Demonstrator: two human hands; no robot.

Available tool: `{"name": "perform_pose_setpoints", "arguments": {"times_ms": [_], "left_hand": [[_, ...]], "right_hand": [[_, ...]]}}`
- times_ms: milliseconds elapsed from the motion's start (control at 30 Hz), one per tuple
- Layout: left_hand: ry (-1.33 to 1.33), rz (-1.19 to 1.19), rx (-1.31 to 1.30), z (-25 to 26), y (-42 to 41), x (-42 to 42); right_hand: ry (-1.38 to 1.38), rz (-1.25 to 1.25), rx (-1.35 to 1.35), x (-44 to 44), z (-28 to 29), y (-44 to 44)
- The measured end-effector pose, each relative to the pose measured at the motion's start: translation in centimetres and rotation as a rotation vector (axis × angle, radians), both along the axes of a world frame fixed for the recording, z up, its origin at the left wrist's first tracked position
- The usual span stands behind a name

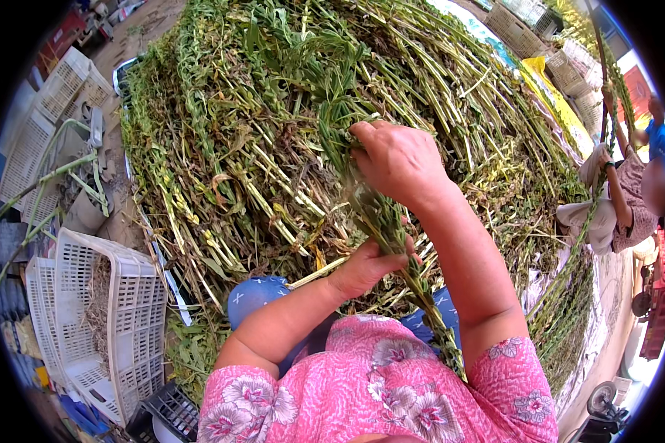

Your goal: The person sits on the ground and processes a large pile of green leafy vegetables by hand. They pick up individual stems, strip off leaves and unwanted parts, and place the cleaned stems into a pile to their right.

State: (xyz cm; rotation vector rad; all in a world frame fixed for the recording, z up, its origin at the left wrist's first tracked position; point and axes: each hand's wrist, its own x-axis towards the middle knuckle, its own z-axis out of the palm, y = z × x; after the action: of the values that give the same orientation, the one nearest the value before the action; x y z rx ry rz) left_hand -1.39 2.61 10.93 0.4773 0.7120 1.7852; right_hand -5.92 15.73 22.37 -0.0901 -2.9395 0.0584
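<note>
A long green stalk set with pods (385, 221), which looks like sesame, slants from beside my chest up and away over the pile. My left hand (368, 268) is closed around it at mid-length, with fingertips showing past its far side. Higher up, my right hand (402, 160) pinches the leafy top (335, 133) between thumb and fingers; the fingertips are partly hidden by leaves. Beneath both hands spreads a broad heap of cut stalks (277, 194), with green and dried brown leaves mixed in.
White plastic crates (138, 310) stand at the left, one holding dry chaff. A black crate (169, 412) sits by my left side. At the right, a seated person (620, 205) holds tall stalks, with another person (659, 133) behind. A yellow sack (565, 111) borders the heap.
</note>
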Motion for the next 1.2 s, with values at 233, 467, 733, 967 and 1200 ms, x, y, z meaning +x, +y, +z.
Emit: {"name": "perform_pose_setpoints", "arguments": {"times_ms": [233,467,733,967,1200], "left_hand": [[0.061,-0.012,0.009,-0.8,0.1,0.1],[0.196,-0.05,0.005,-0.7,0.0,-0.7],[0.029,-0.052,0.014,-0.9,0.1,-0.2],[0.048,-0.067,0.004,-0.9,0.3,-0.4],[0.042,-0.08,0.006,-1.5,0.2,-0.4]], "right_hand": [[0.047,0.076,0.0,0.3,-0.1,-0.1],[0.126,0.445,-0.634,3.0,2.4,-0.7],[0.139,0.071,-0.1,-2.1,0.1,1.4],[0.069,0.014,-0.102,-1.6,-0.4,1.3],[-0.122,0.391,-0.532,1.8,1.5,1.1]]}}
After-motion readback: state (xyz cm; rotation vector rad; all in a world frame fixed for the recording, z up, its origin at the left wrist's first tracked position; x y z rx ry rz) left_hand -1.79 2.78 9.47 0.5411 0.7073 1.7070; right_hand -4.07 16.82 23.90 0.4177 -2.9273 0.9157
